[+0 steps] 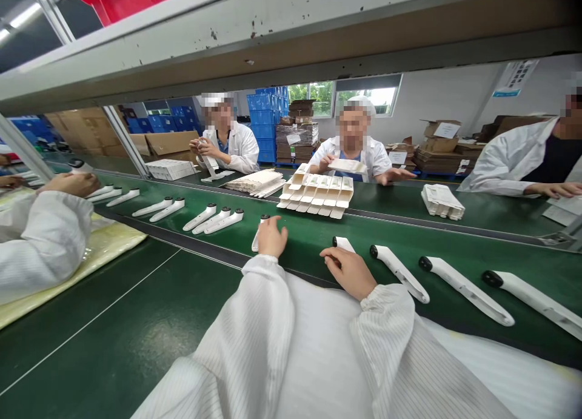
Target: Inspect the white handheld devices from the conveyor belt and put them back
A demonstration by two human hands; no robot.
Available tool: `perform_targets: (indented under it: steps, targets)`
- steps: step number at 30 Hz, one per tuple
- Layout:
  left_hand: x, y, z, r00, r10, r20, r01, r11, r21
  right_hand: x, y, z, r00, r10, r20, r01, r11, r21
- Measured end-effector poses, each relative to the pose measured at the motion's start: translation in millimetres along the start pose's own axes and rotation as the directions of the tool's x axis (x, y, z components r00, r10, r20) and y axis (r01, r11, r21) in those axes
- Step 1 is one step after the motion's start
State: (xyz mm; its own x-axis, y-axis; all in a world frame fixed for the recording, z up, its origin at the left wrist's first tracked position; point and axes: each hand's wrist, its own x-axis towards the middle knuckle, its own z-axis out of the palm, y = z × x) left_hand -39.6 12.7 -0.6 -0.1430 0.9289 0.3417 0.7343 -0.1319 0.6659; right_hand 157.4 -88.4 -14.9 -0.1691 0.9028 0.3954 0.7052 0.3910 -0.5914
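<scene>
White striped sleeves filled the bottom of the view, and from their cuffs two bare hands reached onto a green conveyor belt. The left hand lay with its fingers pressed together and curled over a white wand, the wand's black tip showing just past the fingertips. The right hand sat with its fingers loosely together across a second wand, most of it hidden beneath them. Whether either hand was gripping or only resting, I could not tell. Three more wands lay side by side on the belt to the right, and a longer line of them ran off to the left. Beyond stood a stack of white cardboard trays. A co-worker across the belt held a cardboard tray, and another co-worker's hand rested at the far left, near a yellow sheet. Blue crates and brown boxes stood behind.
</scene>
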Motion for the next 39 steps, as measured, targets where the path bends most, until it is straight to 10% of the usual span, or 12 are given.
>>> perform_targets:
  steps: [5, 9, 12, 16, 27, 39]
  targets:
    - [11, -25, -8, 0.976, -0.21, 0.053, 0.184, 0.934, 0.307, -1, 1, -3, 1.0, 0.027, 0.015, -0.027, 0.999, 0.032]
    - [7, -14, 0, 0.928, -0.3, 0.223, 0.336, 0.931, -0.145, 1, 6, -4, 0.997, 0.081, -0.008, -0.079, 0.986, 0.146]
    - [-5, 10, 4, 0.802, -0.23, 0.552, 0.58, 0.523, -0.625, 4, 9, -5, 0.975, 0.22, -0.027, -0.197, 0.918, 0.343]
    - [-29, 41, 9, 0.643, 0.016, 0.765, 0.762, 0.077, -0.642, 9, 12, -9, 0.925, 0.375, -0.061, -0.277, 0.775, 0.569]
    - [-61, 73, 20, 0.589, 0.109, 0.801, 0.773, 0.211, -0.598, 12, 11, -13, 0.865, 0.487, -0.124, -0.258, 0.643, 0.721]
    - [-61, 63, 39, 0.743, -0.099, 0.662, 0.666, 0.198, -0.719, 9, 6, -5, 0.902, 0.414, 0.123, -0.326, 0.466, 0.823]
